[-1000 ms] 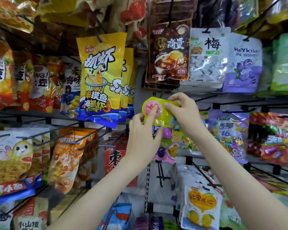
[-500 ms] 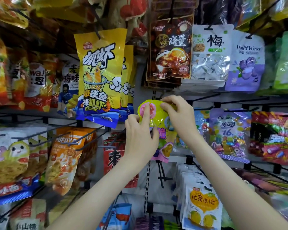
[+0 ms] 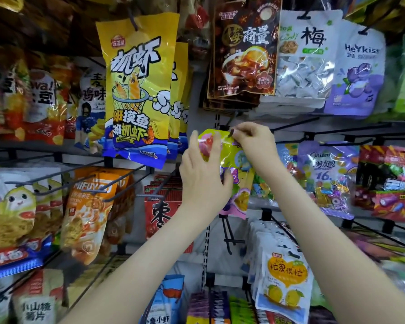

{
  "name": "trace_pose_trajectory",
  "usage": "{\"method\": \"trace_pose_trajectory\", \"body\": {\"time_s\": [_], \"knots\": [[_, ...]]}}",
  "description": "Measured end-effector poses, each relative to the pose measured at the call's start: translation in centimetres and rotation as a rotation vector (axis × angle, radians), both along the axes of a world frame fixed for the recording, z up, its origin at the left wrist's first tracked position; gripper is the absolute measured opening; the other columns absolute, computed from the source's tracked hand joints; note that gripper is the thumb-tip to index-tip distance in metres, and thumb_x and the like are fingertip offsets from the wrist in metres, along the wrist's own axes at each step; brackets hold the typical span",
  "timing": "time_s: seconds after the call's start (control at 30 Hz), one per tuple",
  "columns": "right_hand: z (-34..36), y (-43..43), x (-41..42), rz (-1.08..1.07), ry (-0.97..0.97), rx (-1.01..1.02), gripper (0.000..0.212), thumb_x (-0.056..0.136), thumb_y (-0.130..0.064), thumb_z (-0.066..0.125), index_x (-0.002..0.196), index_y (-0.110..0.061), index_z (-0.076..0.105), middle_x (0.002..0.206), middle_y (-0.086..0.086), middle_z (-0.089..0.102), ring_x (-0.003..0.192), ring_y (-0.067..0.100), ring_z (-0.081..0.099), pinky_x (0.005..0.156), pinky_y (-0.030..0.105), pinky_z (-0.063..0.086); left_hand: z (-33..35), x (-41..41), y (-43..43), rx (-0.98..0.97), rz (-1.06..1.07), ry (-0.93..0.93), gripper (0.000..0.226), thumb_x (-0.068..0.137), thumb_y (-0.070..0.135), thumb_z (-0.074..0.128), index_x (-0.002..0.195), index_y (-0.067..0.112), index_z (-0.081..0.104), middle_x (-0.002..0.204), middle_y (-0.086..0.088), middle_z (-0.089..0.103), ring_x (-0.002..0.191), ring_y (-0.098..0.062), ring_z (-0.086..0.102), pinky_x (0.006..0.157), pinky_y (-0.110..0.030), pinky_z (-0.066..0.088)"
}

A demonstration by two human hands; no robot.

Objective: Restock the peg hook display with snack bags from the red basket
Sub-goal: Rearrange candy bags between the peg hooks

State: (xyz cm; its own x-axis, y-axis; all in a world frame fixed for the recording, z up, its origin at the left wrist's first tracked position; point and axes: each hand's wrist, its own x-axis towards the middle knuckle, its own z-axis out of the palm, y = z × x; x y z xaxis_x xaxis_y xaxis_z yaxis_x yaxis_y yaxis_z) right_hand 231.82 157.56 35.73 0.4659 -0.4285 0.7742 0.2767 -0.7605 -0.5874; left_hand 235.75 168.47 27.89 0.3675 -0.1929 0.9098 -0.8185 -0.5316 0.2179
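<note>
1. I see my left hand (image 3: 204, 181) raised at the middle of the frame with its back to the camera. Its fingers are stretched straight and lie flat against the left part of the yellow-green snack bag (image 3: 233, 166). The index finger crosses the pink circle printed near the bag's top corner. Nothing is curled round the bag on this side.
2. My right hand (image 3: 255, 148) sits just to the right and slightly higher. It pinches the bag's top edge between the thumb and the first fingertips, with the other fingers curled in behind.
3. The bag hangs upright between my two hands at the centre of the frame. Its pink lower edge shows beside my left wrist.
4. A dark peg hook (image 3: 230, 119) juts out from the slotted upright strip just above the bag's top edge, right where my right fingertips pinch. I cannot tell whether the hook passes through the bag's hole.
5. A tall yellow shrimp snack bag (image 3: 136, 90) hangs to the upper left of my hands. A dark brown plum bag (image 3: 241, 57) hangs directly above them. Beside it, toward the upper right, are a white plum candy bag (image 3: 306, 61) and a purple HeYkiss bag (image 3: 358, 78).
6. At the right of the frame, level with my hands, hangs a purple candy bag (image 3: 327, 178). A white mango bag (image 3: 285, 286) hangs at the lower right. An orange snack bag (image 3: 89, 211) and red jujube bags (image 3: 161, 211) hang at the lower left.
</note>
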Motion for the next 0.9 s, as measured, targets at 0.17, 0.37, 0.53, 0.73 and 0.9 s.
{"method": "trace_pose_trajectory", "body": {"time_s": [0.17,0.37,0.53,0.73,0.9], "knots": [[-4.7,-0.5,1.5,-0.577,-0.290,-0.492,0.020,0.084,-0.017,0.062,0.104,-0.012,0.064,0.114,0.008,0.058,0.109,0.021,0.041,0.087,0.036,0.025,-0.8,2.9,-1.5,0.291,0.083,-0.060,0.077,0.091,0.047,0.048,0.153,0.023,0.009,0.159,-0.016,-0.011,0.146,-0.033,-0.013,0.113,-0.050,-0.011],[-8.3,-3.5,4.6,-0.614,0.254,-0.670,0.055,0.096,-0.039,0.040,0.147,-0.023,0.029,0.154,0.000,0.028,0.142,0.021,0.020,0.109,0.042,0.006,-0.7,5.7,-3.7,0.386,0.164,-0.024,0.074,0.093,0.037,0.043,0.153,0.019,0.003,0.160,-0.011,-0.006,0.147,-0.026,-0.012,0.109,-0.051,-0.020],[-8.7,-5.0,6.3,-0.550,0.447,-0.671,0.065,0.088,-0.028,0.050,0.148,-0.024,0.025,0.156,0.001,0.022,0.143,0.019,0.015,0.111,0.044,0.011,-1.1,7.6,-5.0,0.529,0.128,0.107,0.074,0.095,0.031,0.046,0.152,0.018,0.000,0.160,-0.011,-0.004,0.147,-0.027,-0.008,0.113,-0.051,-0.012],[-9.9,-5.2,4.0,-0.333,0.418,-0.533,0.065,0.088,-0.021,0.056,0.147,-0.019,0.030,0.153,0.009,0.028,0.139,0.027,0.026,0.111,0.044,0.022,-2.8,5.8,-4.2,0.369,-0.031,0.149,0.064,0.095,0.016,0.045,0.151,0.013,0.015,0.157,-0.016,0.014,0.145,-0.031,0.010,0.118,-0.045,0.011],[-10.9,-3.8,-1.3,-0.152,0.277,-0.439,0.049,0.090,-0.017,0.059,0.136,-0.008,0.046,0.136,0.014,0.049,0.126,0.031,0.043,0.105,0.048,0.032,-5.2,0.5,-1.6,0.161,-0.214,0.236,0.053,0.095,0.009,0.044,0.146,0.009,0.031,0.150,-0.014,0.032,0.137,-0.029,0.030,0.111,-0.038,0.026]]}}
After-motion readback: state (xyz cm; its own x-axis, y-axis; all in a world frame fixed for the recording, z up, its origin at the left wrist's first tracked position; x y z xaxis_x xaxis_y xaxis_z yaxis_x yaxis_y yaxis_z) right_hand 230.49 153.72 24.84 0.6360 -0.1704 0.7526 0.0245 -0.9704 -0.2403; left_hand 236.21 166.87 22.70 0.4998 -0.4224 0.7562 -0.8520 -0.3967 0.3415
